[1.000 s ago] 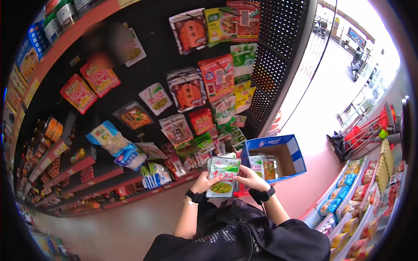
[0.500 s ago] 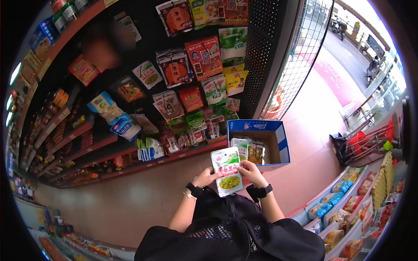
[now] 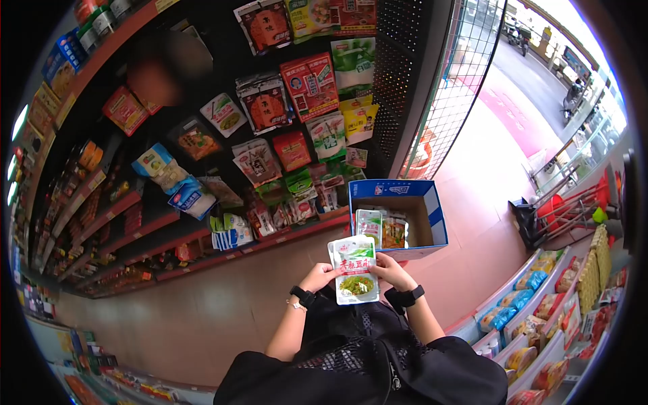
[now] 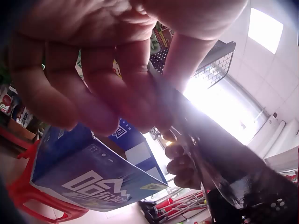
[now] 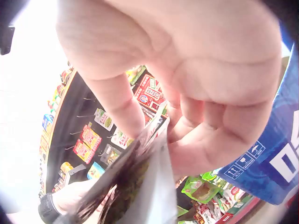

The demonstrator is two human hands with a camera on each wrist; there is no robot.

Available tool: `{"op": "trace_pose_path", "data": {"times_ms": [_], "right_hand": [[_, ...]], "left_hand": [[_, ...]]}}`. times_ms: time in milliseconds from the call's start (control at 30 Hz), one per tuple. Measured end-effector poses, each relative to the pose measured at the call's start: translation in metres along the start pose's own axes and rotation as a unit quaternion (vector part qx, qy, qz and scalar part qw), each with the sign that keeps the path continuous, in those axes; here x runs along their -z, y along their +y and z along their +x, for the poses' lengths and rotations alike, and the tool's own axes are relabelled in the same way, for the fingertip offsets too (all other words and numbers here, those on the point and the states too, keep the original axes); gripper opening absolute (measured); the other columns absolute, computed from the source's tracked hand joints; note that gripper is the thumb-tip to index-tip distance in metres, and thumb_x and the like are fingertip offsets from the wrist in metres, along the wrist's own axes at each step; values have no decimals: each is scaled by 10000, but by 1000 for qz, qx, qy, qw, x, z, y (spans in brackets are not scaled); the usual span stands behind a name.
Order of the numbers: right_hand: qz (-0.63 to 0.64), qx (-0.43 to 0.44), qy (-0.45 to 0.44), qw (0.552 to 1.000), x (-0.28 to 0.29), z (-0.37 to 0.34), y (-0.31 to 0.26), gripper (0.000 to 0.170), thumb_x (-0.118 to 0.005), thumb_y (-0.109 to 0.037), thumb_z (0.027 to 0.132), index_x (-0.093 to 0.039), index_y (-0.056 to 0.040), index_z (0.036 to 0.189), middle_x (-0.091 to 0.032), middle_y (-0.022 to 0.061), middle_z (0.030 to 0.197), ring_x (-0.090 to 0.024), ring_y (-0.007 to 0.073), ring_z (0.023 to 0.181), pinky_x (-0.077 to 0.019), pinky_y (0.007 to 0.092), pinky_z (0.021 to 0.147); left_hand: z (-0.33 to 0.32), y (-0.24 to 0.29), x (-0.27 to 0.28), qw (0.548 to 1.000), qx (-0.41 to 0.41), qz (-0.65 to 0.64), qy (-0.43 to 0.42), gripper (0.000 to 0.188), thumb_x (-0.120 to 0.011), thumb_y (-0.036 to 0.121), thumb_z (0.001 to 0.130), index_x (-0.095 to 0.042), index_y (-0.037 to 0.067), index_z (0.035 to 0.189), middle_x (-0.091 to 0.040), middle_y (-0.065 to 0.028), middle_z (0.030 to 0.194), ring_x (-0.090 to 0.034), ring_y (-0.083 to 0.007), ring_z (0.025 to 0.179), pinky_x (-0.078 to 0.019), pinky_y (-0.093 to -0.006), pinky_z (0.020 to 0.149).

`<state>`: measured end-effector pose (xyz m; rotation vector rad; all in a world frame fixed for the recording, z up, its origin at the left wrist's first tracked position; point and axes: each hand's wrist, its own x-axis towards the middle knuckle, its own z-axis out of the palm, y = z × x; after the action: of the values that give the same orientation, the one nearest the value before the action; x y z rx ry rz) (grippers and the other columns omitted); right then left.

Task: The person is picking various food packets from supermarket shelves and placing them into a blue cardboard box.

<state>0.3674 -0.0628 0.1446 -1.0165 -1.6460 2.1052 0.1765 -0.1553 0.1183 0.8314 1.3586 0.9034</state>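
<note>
In the head view, my left hand pinches the left side of a small stack of white-and-green food pouches, thumb on the front. My right hand grips the opposite side. The front pouch has red lettering and a picture of a green dish; another pouch's edge shows behind it. Both wrist views show the thumbs and fingers on either side of the pouches. Just beyond the hands stands an open blue cardboard box, with a similar pouch and an orange-toned packet inside.
A black pegboard rack hung with bagged foods rises ahead, over red-edged shelves. The box sits on a red stool. On the right are a snack shelf and a red-and-black folded item. A mesh panel borders the doorway.
The head view has swung, so the rack and box appear farther left. The pouches were turned and tilted between the two hands; both hands keep hold of them.
</note>
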Motion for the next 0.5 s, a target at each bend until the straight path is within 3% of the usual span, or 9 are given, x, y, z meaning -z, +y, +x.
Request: {"op": "trace_pose_path", "data": {"times_ms": [233, 333, 500], "right_hand": [[19, 0, 23, 1000, 5, 9, -1, 330, -506, -116, 737, -403, 2, 1027, -516, 29, 800, -475, 69, 664, -395, 185, 562], [23, 8, 36, 999, 4, 16, -6, 318, -502, -116, 743, -404, 3, 1020, -516, 22, 787, -467, 59, 646, -387, 182, 544], [35, 4, 152, 988, -5, 46, -14, 243, -494, -145, 763, -429, -3, 950, -502, -2, 717, -445, 42, 598, -362, 179, 495]], "left_hand": [[31, 11, 13, 998, 34, 27, -46, 354, -516, 342, 745, -583, -2, 690, -548, -13, 602, -434, -33, 481, -337, -172, 453], [53, 7, 23, 997, 30, 29, -69, 369, -503, 348, 752, -577, -8, 687, -552, -26, 608, -475, -55, 497, -377, -186, 482], [89, 22, 50, 990, 10, 71, -124, 336, -484, 319, 768, -540, -12, 754, -553, -46, 660, -522, -88, 555, -420, -215, 502]]}}
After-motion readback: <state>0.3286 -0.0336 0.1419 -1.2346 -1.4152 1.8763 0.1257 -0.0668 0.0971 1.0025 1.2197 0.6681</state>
